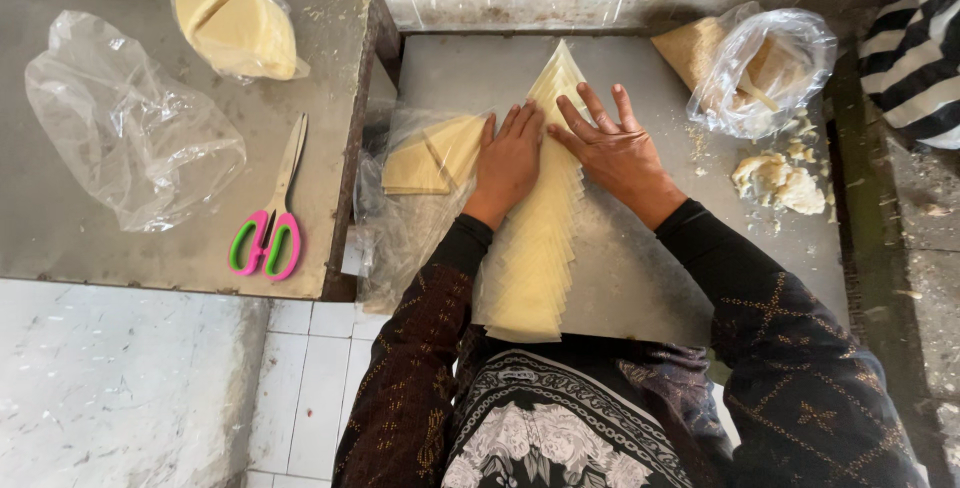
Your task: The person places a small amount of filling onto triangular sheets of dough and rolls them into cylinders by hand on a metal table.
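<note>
Pressing down with both palms, we work at two grey metal tables: the wide one on our left (120, 238) and the one before us (640, 278), which butts against it. Across the near table runs one long fanned row of pale yellow triangular sheets (535, 248), overlapping like shingles from our lap up to a point at the far edge. Our left hand (508, 160) lies flat on that row with fingers together, gripping nothing. Our right hand (612, 143) lies flat beside it with fingers spread wide, also holding nothing, its fingertips touching the left hand's.

We count four clear plastic bags. One large crumpled empty bag (130, 118) sits on the left table. One bag at the far left corner (235, 18) holds a thick stack of pale sheets. One flat bag (425, 163) just left of our left hand holds folded yellow sheets. One bag at the far right (770, 68) holds tan wedges.

One small heap of pale scraps (775, 183) lies below that bag. One pair of scissors with pink and green handles (270, 218) rests on the left table.
</note>
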